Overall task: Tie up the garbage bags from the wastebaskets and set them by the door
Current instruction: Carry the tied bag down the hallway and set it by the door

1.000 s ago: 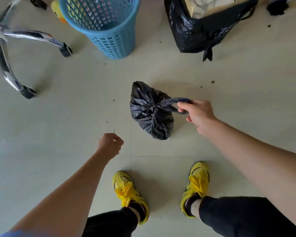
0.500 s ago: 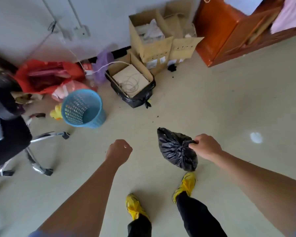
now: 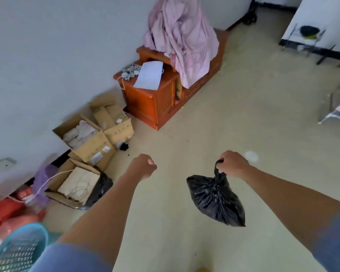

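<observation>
A small black garbage bag (image 3: 216, 199), tied at the top, hangs in the air from my right hand (image 3: 233, 163), which grips its knotted neck. My left hand (image 3: 143, 166) is held out in front as a fist with nothing in it. The blue mesh wastebasket (image 3: 16, 250) stands at the lower left corner, partly behind my left arm.
Open cardboard boxes (image 3: 92, 138) and a box in a black bag (image 3: 81, 185) line the left wall, with red bags (image 3: 6, 209) beside them. An orange wooden cabinet (image 3: 157, 99) under pink cloth (image 3: 183, 40) stands ahead. Pale bare floor (image 3: 243, 118) stretches ahead and right.
The bag has been lifted off the floor and now hangs from my right hand. The view has risen and swung right, away from the wastebasket toward the cabinet. My left fist stays empty.
</observation>
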### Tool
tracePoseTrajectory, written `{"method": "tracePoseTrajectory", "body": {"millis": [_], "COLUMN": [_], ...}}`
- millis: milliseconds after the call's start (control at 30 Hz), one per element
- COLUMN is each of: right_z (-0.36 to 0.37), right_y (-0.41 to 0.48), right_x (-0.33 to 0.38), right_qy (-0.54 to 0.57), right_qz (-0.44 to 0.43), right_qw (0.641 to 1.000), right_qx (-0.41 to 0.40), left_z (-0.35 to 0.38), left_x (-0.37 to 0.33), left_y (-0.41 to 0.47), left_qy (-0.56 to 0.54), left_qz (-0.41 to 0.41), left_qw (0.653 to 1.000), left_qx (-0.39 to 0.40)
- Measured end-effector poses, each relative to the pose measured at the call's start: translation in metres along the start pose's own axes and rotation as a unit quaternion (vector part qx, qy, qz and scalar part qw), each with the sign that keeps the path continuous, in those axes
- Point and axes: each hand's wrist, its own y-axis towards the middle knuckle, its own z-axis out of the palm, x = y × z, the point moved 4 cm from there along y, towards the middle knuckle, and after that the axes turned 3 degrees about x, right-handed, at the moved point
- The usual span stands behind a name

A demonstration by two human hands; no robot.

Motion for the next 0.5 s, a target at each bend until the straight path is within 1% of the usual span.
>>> {"method": "tracePoseTrajectory", "body": {"millis": [133,233,367,500], "right_z": [-0.097,-0.155,-0.218,-0.283], "right_y": [0.031,0.062,0.123,0.198], "right_x": [-0.041,-0.063,-0.086,-0.111], "right_qy": [0.035,0.060,0.083,0.085], "right_qz": [0.014,0.021,0.032,0.071], "right_qw": [0.997,0.993,0.988,0.983], "right_qx": [-0.065,-0.102,-0.125,-0.147], "left_z": [-0.006,-0.017,-0.033,-0.045], "left_x": [-0.117,-0.188,-0.267,-0.343], "left_y": [0.027,0.062,0.136,0.226], "left_qy": [0.051,0.091,0.111,0.122], "left_qz": [0.055,0.090,0.110,0.124], "left_qw": [0.997,0.990,0.986,0.982], "left_qx": [0.034,0.053,0.058,0.074]}}
